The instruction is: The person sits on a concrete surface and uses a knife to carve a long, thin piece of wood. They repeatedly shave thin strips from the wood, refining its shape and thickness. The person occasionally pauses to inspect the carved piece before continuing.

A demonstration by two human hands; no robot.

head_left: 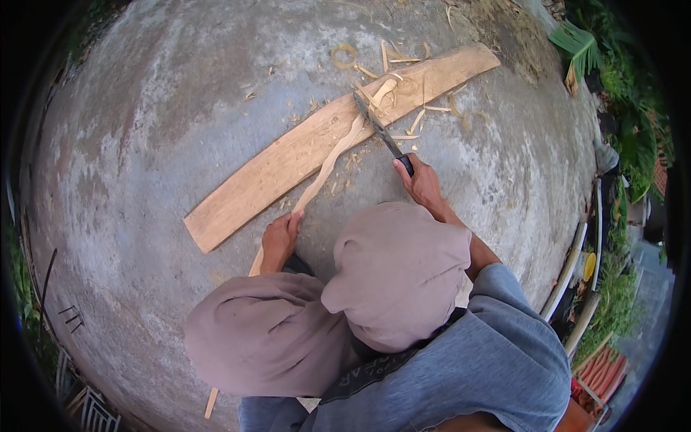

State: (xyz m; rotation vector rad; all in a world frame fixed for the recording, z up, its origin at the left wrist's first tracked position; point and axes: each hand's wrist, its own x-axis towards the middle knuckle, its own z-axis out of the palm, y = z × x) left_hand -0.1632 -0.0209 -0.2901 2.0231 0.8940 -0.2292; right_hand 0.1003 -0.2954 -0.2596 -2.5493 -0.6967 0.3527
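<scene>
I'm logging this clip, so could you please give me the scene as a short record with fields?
Setting: outdoors, bare concrete ground
Left hand: grips the lower part of a thin wavy stick
Right hand: holds a long knife by its dark handle
Blade: lies against the stick's upper end
Support: the stick rests across a flat wooden plank
Debris: wood shavings around the plank's far end
Posture: knees drawn up

Grey-blue sweatshirt, taupe trousers, bare hands
</scene>
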